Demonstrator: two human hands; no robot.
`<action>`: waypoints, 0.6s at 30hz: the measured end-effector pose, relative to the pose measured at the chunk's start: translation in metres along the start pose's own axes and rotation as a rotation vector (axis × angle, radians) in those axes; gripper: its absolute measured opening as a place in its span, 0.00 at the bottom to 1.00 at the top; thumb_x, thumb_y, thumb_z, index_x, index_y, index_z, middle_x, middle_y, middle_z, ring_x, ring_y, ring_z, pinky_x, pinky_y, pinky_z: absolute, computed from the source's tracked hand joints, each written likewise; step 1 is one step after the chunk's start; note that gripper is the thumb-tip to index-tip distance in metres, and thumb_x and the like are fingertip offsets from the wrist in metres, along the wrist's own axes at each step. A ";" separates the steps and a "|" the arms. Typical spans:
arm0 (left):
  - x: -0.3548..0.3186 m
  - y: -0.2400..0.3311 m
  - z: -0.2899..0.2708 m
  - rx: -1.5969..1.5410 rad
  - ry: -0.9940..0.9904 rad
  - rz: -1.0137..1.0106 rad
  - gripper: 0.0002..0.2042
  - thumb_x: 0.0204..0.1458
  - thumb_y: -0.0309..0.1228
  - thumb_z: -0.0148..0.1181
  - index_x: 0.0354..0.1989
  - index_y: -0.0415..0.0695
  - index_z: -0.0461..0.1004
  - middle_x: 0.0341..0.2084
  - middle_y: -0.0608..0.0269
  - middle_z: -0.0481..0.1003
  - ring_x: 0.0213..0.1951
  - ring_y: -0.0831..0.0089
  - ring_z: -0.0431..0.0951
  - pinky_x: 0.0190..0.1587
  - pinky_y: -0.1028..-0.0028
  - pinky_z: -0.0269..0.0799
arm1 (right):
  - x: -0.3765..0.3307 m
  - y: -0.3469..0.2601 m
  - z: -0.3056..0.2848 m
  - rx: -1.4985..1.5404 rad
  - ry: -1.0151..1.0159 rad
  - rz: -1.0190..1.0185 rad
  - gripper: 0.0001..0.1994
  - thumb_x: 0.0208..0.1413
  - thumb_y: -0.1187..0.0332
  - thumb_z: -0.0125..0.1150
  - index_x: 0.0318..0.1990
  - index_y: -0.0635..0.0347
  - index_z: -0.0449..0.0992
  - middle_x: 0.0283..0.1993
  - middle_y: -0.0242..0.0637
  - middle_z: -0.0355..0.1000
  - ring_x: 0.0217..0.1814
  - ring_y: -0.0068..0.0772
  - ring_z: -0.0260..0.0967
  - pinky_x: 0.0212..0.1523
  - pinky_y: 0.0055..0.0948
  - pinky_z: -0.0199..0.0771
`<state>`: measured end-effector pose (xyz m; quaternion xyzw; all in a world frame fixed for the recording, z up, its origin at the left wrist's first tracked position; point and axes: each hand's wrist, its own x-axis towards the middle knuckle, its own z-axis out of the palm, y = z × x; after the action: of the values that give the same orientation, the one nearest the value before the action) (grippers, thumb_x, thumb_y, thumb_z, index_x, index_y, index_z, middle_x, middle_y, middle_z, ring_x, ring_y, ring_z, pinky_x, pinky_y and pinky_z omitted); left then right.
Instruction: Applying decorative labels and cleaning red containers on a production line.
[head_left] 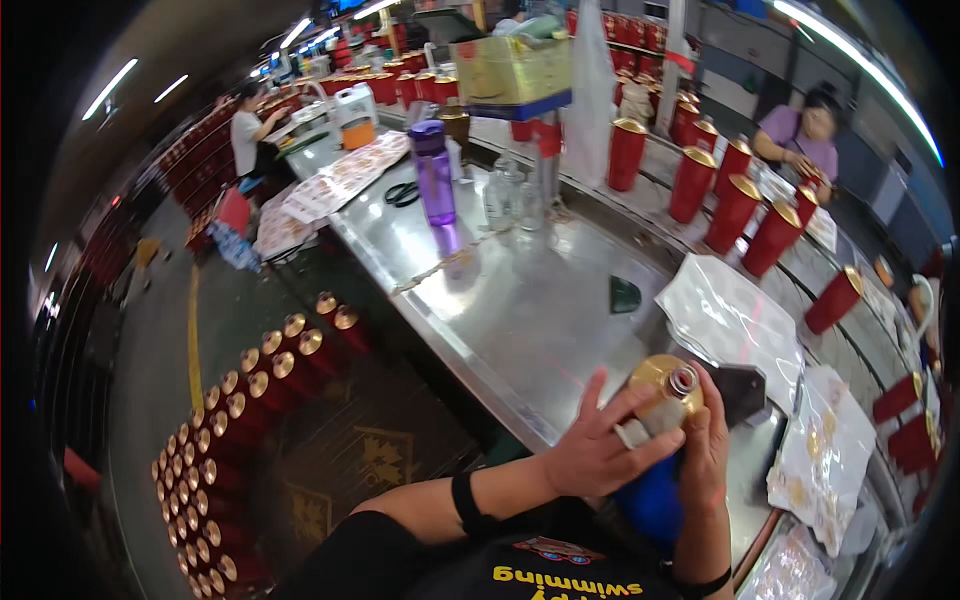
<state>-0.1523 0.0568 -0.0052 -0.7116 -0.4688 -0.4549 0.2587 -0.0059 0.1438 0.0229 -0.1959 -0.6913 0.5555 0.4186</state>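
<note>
Above the near edge of the metal bench (540,275), toward its right end, I have both hands closed on one gold-topped bottle (655,372), its open glass mouth tipped up and toward the right. The left hand (600,445) comes in from the left, fingers bent across the gold shoulder with a small pale piece (636,432) under them that I cannot make out; the right hand (706,440) wraps the opposite side, fingers up beside the mouth. Most of the bottle's body is hidden from me by the hands, and something blue (650,505) shows just beneath them. Just beyond the right hand sits a dark angular block (742,392), with a white sheet (735,310) spread behind it toward the bench's far edge and a stained second sheet (820,450) farther right. Midway to the far edge lies a dark green piece (625,294). Toward the left end I see a purple drinking bottle (434,175) standing upright, small clear glass bottles (505,198) to its right and black scissors (402,194) to its left. Past the far edge, red gold-topped bottles (735,212) stand in a line, with a co-worker in a purple top (790,130) behind them; off the near edge, many more gold tops (236,404) crowd the floor.
</note>
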 end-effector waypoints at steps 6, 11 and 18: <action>0.020 -0.008 -0.008 -0.325 0.008 -0.158 0.31 0.48 0.37 0.63 0.62 0.48 0.61 0.58 0.53 0.65 0.63 0.50 0.60 0.66 0.47 0.43 | 0.001 -0.043 -0.019 -0.203 0.085 -0.183 0.20 0.56 0.73 0.57 0.56 0.67 0.66 0.54 0.44 0.71 0.58 0.33 0.68 0.57 0.30 0.66; 0.026 -0.027 0.004 -0.768 -0.124 -0.545 0.48 0.41 0.41 0.72 0.67 0.36 0.46 0.57 0.43 0.62 0.59 0.51 0.65 0.61 0.61 0.60 | 0.022 -0.071 -0.019 -0.916 -0.121 -0.605 0.14 0.41 0.78 0.64 0.38 0.56 0.73 0.37 0.35 0.72 0.37 0.32 0.69 0.38 0.36 0.68; 0.021 -0.038 0.010 -0.795 -0.145 -0.588 0.44 0.37 0.36 0.74 0.62 0.37 0.55 0.52 0.49 0.67 0.54 0.58 0.70 0.57 0.65 0.65 | 0.019 -0.085 -0.010 -0.887 -0.321 -0.660 0.13 0.35 0.70 0.65 0.33 0.48 0.78 0.36 0.23 0.71 0.39 0.29 0.67 0.39 0.34 0.61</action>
<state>-0.1794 0.0899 0.0067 -0.6227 -0.4567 -0.6014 -0.2049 0.0074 0.1375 0.1089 -0.0400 -0.9375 0.0752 0.3373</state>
